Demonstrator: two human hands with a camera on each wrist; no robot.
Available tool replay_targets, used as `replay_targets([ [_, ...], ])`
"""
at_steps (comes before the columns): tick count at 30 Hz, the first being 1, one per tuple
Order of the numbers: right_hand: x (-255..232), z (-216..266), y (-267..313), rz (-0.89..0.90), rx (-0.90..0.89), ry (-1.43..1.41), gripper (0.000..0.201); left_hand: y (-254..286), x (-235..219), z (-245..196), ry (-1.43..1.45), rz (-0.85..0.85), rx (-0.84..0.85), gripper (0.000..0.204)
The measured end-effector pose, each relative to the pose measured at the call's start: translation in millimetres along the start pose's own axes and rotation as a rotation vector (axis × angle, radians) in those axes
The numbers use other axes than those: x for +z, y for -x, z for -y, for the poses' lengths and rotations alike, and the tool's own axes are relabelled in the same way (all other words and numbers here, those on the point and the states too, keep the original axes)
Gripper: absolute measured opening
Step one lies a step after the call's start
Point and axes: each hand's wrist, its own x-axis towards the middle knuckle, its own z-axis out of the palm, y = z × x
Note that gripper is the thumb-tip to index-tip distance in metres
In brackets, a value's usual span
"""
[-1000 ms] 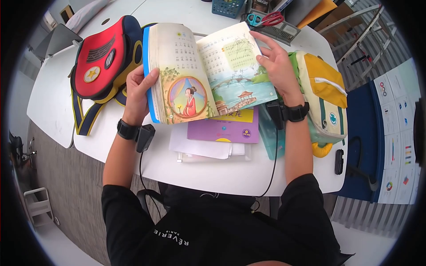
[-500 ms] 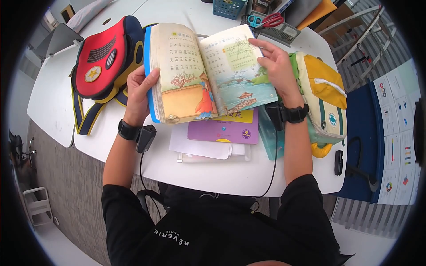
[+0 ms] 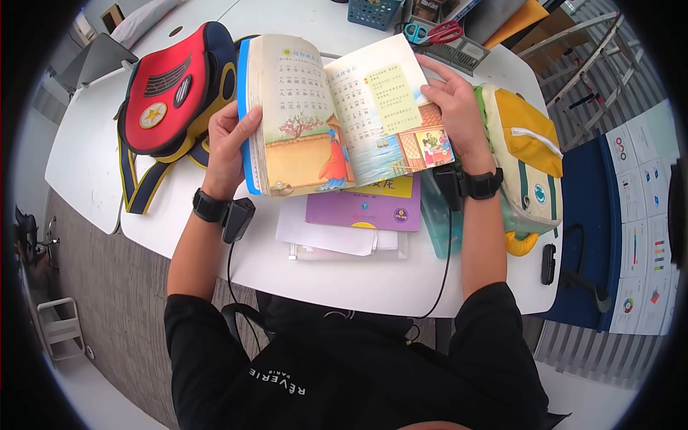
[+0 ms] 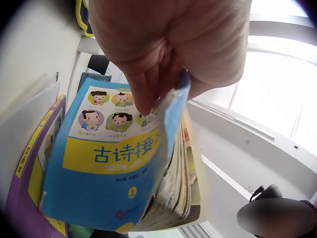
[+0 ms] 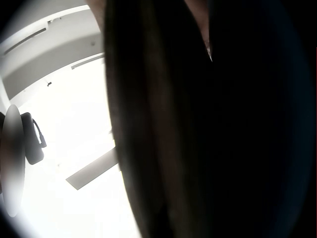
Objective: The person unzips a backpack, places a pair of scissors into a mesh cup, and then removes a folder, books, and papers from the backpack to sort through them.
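Observation:
An illustrated children's book point(image 3: 301, 154) is held open above the table, its pages showing Chinese text and coloured pictures. My left hand point(image 3: 231, 147) grips its left side, thumb on the page edge and fingers behind. In the left wrist view the left hand point(image 4: 168, 54) holds the book's blue and yellow cover point(image 4: 79, 188), which has a worn edge. My right hand point(image 3: 459, 118) pinches the upper right part of the right-hand pages, thumb in front. Dark, blurred book pages point(image 5: 153, 124) fill much of the right wrist view. Below lies a purple book point(image 3: 358, 213), partly hidden.
Papers point(image 3: 322, 236) and a teal folder point(image 3: 438, 229) lie under the purple book on the white table point(image 3: 251, 276). A red and navy backpack point(image 3: 161, 93) stands left, a cream and yellow backpack point(image 3: 527, 154) right. Scissors point(image 3: 437, 32) and a blue basket point(image 3: 373, 13) are behind.
Both visible pages have changed: first the left from a round portrait to a wall-and-tree scene, then the right from a bridge and pavilion to a house by water. Both hands stay at the book's sides.

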Motion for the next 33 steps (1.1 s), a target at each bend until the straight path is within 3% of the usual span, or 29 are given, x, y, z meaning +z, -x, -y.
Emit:
replay_targets([
  [6, 4, 4, 3, 0.04, -0.018, -0.025, 0.049, 1, -1, 0, -0.011, 0.007, 0.004, 0.03],
  [20, -5, 4, 5, 0.048, -0.075, 0.2, 0.04, 0, -8, 2, -0.097, -0.027, 0.0, 0.028],
  [22, -9, 6, 3, 0.087, -0.045, 0.118, 0.039, 1, -3, -1, -0.12, -0.034, -0.008, 0.028],
  [23, -13, 7, 3, 0.162, -0.116, 0.105, 0.039, 1, -5, 0, -0.124, -0.02, -0.024, 0.029],
  [27, -18, -14, -8, 0.183, -0.128, -0.097, 0.038, 1, -5, -1, -0.113, -0.05, 0.004, 0.029],
  [30, -8, -8, -1, 0.141, -0.055, -0.169, 0.052, 1, -5, 1, -0.075, -0.057, 0.003, 0.027],
  [33, -1, 5, 5, 0.144, -0.062, 0.169, 0.056, 0, -2, -2, -0.053, -0.04, 0.013, 0.028],
])
